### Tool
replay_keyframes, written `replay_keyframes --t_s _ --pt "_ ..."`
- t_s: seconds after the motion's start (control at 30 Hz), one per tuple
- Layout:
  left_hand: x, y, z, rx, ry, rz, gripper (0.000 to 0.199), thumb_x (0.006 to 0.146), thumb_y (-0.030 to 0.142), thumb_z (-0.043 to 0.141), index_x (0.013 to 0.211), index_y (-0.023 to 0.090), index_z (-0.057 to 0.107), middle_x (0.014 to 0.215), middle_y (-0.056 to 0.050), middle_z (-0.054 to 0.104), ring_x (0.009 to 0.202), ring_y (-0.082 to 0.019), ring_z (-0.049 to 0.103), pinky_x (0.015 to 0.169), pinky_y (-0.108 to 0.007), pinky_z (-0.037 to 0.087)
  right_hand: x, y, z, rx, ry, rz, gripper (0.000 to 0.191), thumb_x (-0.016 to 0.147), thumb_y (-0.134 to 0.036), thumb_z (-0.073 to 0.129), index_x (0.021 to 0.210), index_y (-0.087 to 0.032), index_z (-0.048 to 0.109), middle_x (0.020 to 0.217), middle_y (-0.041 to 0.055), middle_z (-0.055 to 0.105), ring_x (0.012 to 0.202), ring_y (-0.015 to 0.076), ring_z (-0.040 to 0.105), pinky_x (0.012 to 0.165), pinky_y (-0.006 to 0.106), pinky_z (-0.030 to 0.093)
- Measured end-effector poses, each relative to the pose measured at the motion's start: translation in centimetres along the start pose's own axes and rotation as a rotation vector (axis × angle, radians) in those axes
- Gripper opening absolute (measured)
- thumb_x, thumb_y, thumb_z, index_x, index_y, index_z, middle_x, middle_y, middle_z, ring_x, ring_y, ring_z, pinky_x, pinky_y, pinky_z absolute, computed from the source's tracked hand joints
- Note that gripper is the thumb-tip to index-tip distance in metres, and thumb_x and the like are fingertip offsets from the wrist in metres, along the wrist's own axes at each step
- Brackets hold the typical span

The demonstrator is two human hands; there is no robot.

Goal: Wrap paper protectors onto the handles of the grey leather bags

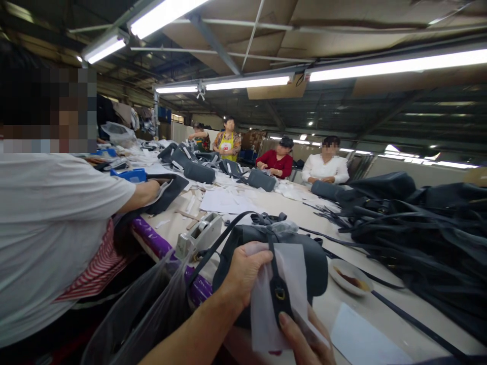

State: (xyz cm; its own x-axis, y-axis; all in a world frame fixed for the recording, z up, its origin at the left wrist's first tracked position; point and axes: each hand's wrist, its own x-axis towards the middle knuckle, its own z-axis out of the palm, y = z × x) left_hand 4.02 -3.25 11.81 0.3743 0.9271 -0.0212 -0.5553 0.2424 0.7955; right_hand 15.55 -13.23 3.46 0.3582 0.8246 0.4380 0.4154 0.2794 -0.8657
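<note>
Cream and long, the worktable (281,204) stretches ahead; at its near edge sits a dark slate-blue leather bag (317,263). Before it hangs a translucent white paper sheet (262,314), its top pinched in my left hand (243,268). My right hand (304,334) clamps a slim dark leather strap (274,268) against it, low down. Flat paper behind the small brass buckle (280,293) seems wise.

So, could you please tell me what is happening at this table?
The person's left hand pinches a dark buckled strap and the thin white sheet under it; the right hand holds the strap's lower end with its thumb on top. A dark bag lies behind them. To the left, a co-worker in white has one hand at a dark piece.
</note>
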Motion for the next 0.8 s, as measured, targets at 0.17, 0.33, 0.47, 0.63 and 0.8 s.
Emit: replay_keyframes --t_s 0.17,0.33,0.47,0.63,0.8 --pt "0.2 0.3 0.2 -0.026 -0.009 -0.042 0.028 0.048 0.025 0.078 0.069 0.012 0.065 0.057 -0.002 0.066 0.048 -0.013 0.056 0.050 -0.024 0.043 0.5 -1.1 -0.2 -0.069 -0.085 0.008 0.052 0.082 -0.039 0.060 0.133 -0.027 0.056 0.123 0.0038 0.067 0.107 0.0289 0.066 0.072 0.029 0.060" --pt "-0.6 1.0 0.2 0.009 -0.064 -0.044 0.044 0.059 0.051 0.075 0.073 0.011 0.065 0.066 -0.010 0.070 0.053 -0.017 0.062 0.052 -0.028 0.049 1.0 -2.1 0.0 -0.217 -0.197 -0.099 0.065 0.078 -0.019 0.052 0.141 -0.030 0.043 0.131 -0.0003 0.061 0.115 0.0276 0.061 0.082 0.031 0.057" --pt "-1.1 1.3 -0.1 0.100 -0.106 0.020 0.047 0.059 0.051 0.078 0.078 0.010 0.065 0.073 -0.011 0.073 0.058 -0.016 0.063 0.056 -0.026 0.050 1.3 -2.4 -0.5 -0.228 -0.242 -0.207 0.066 0.076 -0.012 0.049 0.139 -0.034 0.044 0.126 -0.0034 0.064 0.109 0.0249 0.065 0.086 0.030 0.055" --pt "-0.3 0.8 -0.3 0.165 -0.112 0.093 0.036 0.062 0.043 0.077 0.073 0.011 0.063 0.069 -0.011 0.072 0.056 -0.017 0.064 0.057 -0.026 0.050 1.5 -1.6 -1.2 -0.189 -0.266 -0.313 0.062 0.074 -0.009 0.052 0.129 -0.036 0.056 0.129 -0.0046 0.061 0.112 0.0256 0.063 0.091 0.030 0.052" --pt "-0.1 1.5 -0.5 0.171 -0.132 0.084 0.025 0.066 0.036 0.070 0.073 0.014 0.060 0.071 -0.011 0.073 0.056 -0.018 0.065 0.055 -0.027 0.051 0.5 -0.4 -3.3 -0.101 -0.399 -0.164 0.044 0.081 -0.020 0.055 0.121 -0.037 0.063 0.074 -0.0009 0.076 0.050 0.0140 0.067 0.050 0.018 0.055"
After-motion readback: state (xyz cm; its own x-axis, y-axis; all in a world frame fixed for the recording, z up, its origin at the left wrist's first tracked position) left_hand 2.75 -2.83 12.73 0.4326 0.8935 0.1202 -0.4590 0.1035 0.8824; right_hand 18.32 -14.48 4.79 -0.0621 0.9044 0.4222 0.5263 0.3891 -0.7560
